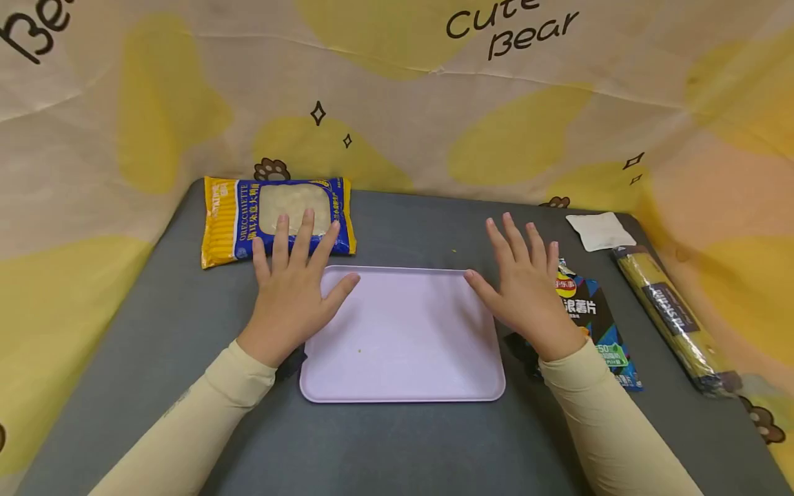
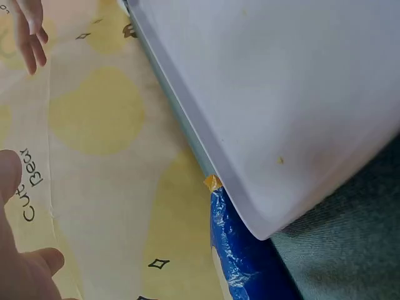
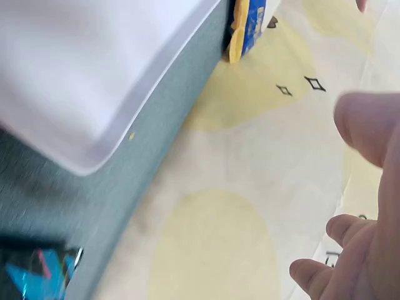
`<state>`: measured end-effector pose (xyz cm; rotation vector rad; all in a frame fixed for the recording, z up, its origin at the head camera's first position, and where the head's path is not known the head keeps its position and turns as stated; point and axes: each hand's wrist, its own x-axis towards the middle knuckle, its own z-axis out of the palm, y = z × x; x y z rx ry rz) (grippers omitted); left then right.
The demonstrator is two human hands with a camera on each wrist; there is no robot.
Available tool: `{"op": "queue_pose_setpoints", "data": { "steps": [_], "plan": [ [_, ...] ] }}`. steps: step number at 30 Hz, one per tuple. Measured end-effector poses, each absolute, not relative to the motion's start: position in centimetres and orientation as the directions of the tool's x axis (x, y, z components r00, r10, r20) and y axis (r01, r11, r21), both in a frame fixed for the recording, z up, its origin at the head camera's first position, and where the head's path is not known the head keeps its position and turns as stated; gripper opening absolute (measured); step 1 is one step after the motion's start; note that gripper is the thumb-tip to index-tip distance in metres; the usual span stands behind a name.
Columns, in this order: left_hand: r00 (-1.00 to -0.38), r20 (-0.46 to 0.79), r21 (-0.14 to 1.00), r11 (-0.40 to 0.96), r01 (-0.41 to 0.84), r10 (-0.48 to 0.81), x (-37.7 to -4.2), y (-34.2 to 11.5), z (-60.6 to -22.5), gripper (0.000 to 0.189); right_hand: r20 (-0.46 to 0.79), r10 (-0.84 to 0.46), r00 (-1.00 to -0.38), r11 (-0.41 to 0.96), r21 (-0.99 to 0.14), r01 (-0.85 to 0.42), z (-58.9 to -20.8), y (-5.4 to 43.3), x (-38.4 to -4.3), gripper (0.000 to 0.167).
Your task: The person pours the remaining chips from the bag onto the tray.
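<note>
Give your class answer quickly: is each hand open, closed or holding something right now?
Left hand: open and spread, holding nothing.
Right hand: open and spread, holding nothing.

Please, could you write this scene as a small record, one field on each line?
Left hand: left hand, fingers spread, holds nothing
Right hand: right hand, fingers spread, holds nothing
Centre: lilac tray with a small crumb
Behind tray, left: ORECCHIETTE packet
Right of tray: black-blue bag, partly hidden
Far right: long packet, white sachet
Surface: grey table
</note>
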<state>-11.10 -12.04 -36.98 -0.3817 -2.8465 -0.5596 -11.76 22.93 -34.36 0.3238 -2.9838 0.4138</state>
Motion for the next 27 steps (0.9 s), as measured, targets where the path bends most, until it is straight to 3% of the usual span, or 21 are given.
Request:
{"op": "queue_pose_setpoints", "data": {
  "steps": [11, 27],
  "plan": [
    [-0.96, 0.217, 0.381, 0.891, 0.248, 0.175, -7.8, -13.1, -37.0, 0.088, 0.164, -0.144, -0.976, 0.941, -0.281, -0.186, -34.4, 27.0, -8.2, 0.098],
    [-0.979, 0.029, 0.416, 0.888, 0.196, 0.203, -2.8, -14.0, -38.0, 0.081, 0.158, -0.055, -0.986, 0.941, -0.321, -0.104, -35.9, 31.1, -3.9, 0.099]
  ]
}}
